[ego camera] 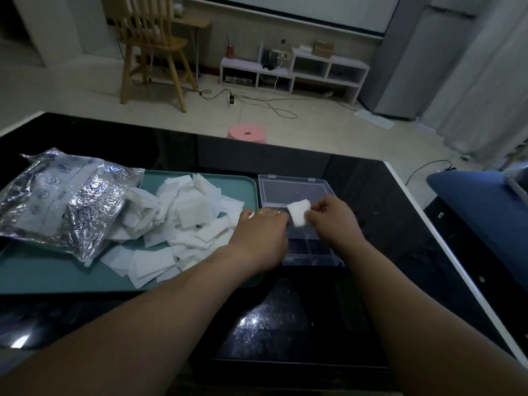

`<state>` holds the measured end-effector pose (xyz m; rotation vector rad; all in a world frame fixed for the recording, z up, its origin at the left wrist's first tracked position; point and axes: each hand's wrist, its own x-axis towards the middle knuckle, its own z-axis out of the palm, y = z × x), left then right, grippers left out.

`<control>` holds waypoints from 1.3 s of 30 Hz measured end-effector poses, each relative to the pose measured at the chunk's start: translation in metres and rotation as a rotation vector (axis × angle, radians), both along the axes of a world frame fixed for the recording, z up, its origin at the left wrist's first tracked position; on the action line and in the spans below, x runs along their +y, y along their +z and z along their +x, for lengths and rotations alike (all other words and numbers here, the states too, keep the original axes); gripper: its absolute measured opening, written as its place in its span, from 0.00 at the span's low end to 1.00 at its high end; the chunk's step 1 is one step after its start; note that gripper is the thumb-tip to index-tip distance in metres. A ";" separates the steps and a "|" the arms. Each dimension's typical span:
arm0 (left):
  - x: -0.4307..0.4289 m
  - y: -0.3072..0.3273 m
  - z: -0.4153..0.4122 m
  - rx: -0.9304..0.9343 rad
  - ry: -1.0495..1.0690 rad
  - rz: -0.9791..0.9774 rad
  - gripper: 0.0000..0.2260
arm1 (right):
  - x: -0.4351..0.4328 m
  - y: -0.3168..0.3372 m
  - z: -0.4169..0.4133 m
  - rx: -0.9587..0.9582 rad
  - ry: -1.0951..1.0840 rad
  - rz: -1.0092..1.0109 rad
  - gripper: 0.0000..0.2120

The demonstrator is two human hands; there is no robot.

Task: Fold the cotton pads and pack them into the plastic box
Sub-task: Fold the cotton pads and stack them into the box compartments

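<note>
Both hands meet over the open plastic box (297, 192), left hand (261, 237) and right hand (333, 221) pinching one cotton pad (298, 214) between them

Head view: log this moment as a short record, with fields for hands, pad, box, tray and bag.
left hand: pinches the left edge of the cotton pad
right hand: pinches the same pad's right edge
pad position: held over the plastic box
box: clear, lid open and laid back, on the black table, right of the tray
loose pads: heaped on the teal tray
foil bag: crumpled, on the tray's left side, against the heap
</note>
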<state>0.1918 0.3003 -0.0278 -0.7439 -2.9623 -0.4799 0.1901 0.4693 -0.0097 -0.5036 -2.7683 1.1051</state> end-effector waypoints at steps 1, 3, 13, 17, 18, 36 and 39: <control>-0.001 -0.001 0.000 0.015 -0.005 -0.018 0.10 | -0.002 -0.001 -0.002 -0.001 -0.007 0.005 0.02; 0.000 -0.001 0.001 0.012 -0.013 -0.021 0.09 | -0.005 -0.004 -0.005 -0.013 -0.025 0.009 0.01; 0.002 -0.007 0.001 -0.001 -0.005 0.056 0.17 | -0.015 -0.009 -0.015 -0.210 -0.045 0.195 0.07; 0.002 -0.009 -0.002 -0.001 -0.023 0.011 0.17 | -0.014 -0.012 -0.013 -0.249 -0.017 0.301 0.10; 0.003 -0.009 -0.002 -0.009 -0.025 0.015 0.16 | -0.014 -0.011 -0.013 -0.244 -0.009 0.307 0.09; -0.017 0.018 0.009 0.042 0.000 0.141 0.14 | -0.040 0.006 -0.012 0.083 0.151 0.216 0.11; -0.053 0.029 0.015 0.046 0.040 0.143 0.12 | -0.072 0.012 -0.011 0.106 0.237 0.212 0.10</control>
